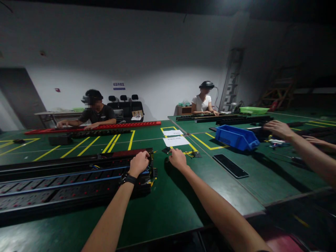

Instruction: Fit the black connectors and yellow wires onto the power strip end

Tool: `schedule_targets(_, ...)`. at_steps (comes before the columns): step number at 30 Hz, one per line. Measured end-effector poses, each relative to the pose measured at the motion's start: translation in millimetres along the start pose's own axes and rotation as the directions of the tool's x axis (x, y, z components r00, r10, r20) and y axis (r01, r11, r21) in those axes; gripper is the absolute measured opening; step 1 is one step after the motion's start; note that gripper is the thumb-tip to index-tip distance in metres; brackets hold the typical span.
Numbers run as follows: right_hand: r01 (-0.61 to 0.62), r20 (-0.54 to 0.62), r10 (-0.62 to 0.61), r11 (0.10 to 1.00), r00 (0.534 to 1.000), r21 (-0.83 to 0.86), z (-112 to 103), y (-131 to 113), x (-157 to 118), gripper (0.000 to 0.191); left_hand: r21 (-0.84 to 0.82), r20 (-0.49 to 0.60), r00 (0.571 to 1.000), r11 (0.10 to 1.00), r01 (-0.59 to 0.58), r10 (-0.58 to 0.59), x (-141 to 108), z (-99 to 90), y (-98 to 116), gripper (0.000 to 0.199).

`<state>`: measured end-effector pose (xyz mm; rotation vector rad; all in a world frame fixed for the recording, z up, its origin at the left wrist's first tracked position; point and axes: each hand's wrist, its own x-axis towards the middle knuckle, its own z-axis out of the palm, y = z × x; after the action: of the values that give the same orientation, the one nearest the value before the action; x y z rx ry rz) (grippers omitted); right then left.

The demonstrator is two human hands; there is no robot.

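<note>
A long black rail assembly (105, 187) lies at the left, with blue strips and rows of small red dots along it. My left hand (139, 162), with a black watch on its wrist, curls its fingers over the assembly's right end, by the yellow wires (152, 181). Just right of that end, my right hand (178, 159) is low over the green table with its fingers bent together. At its fingertips is a small black part (166, 149), partly hidden. Another small black piece with a yellow wire (195, 154) lies beyond this hand.
White paper sheets (175, 141) lie ahead. To the right are a black phone (230, 166), a blue bin (236, 137) and a co-worker's hand (279, 129). Across the table, one person (97, 113) sits by a red rail (126, 126), another (203, 104) by black rails.
</note>
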<state>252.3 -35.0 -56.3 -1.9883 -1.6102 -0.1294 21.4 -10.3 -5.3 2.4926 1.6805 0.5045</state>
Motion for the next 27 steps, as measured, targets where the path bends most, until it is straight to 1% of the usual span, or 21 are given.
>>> schedule_targets(2,-0.09,-0.028,0.088,0.991,0.996,-0.098,-7.9,14.9,2.9,0.028,-0.002,0.005,1.0,1.0,0.002,-0.002,0.0,0.2,-0.1,0.03)
schedule_targets(4,-0.167,-0.077,0.157,0.975,0.985,-0.149,-13.2,30.3,5.0,0.029,-0.002,0.002,1.0,1.0,-0.002,0.002,0.2,0.8,-0.6,0.03)
schedule_targets(6,-0.232,-0.113,0.214,0.956,0.97,-0.179,-14.7,44.1,6.4,0.03,-0.002,0.0,1.0,1.0,-0.002,0.002,0.3,1.3,-1.2,0.03)
schedule_targets(8,-0.265,-0.111,0.247,0.942,0.963,-0.203,-12.9,54.0,7.7,0.03,-0.003,0.003,1.0,1.0,0.003,-0.003,0.3,1.3,-1.4,0.03)
schedule_targets(10,-0.251,-0.087,0.238,0.943,0.967,-0.219,-9.9,58.9,9.1,0.031,-0.004,0.013,1.0,1.0,0.008,-0.008,0.1,0.6,-1.2,0.03)
schedule_targets(12,-0.201,-0.056,0.194,0.952,0.979,-0.229,-7.7,59.2,10.5,0.031,-0.007,0.021,1.0,1.0,0.009,-0.009,-0.2,-0.3,-0.8,0.031)
schedule_targets(16,-0.101,0.005,0.105,0.964,0.994,-0.246,-7.6,53.5,12.4,0.029,-0.016,0.02,1.0,1.0,0.006,-0.005,-0.6,-0.8,-0.2,0.031)
schedule_targets(19,-0.06,0.027,0.068,0.971,0.997,-0.231,-7.3,49.4,13.4,0.025,-0.014,0.016,1.0,1.0,0.005,-0.005,-1.6,-0.1,0.1,0.031)
schedule_targets(21,-0.049,0.055,0.058,0.988,0.997,-0.145,-4.9,46.0,15.3,0.02,-0.012,0.013,1.0,1.0,0.005,-0.005,-2.6,0.3,0.4,0.032)
schedule_targets(23,-0.003,0.096,-0.003,0.998,0.995,0.057,-0.1,40.0,18.6,0.018,-0.014,0.01,1.0,1.0,0.006,-0.006,-3.7,0.7,0.7,0.031)
schedule_targets(25,0.099,0.091,-0.131,0.95,0.987,0.296,7.0,29.9,22.0,0.019,-0.015,0.007,1.0,1.0,0.007,-0.007,-4.7,1.1,1.0,0.031)
schedule_targets(27,0.22,0.024,-0.255,0.873,0.967,0.435,15.5,16.0,24.2,0.019,-0.014,0.002,1.0,1.0,0.009,-0.008,-5.3,1.8,1.3,0.03)
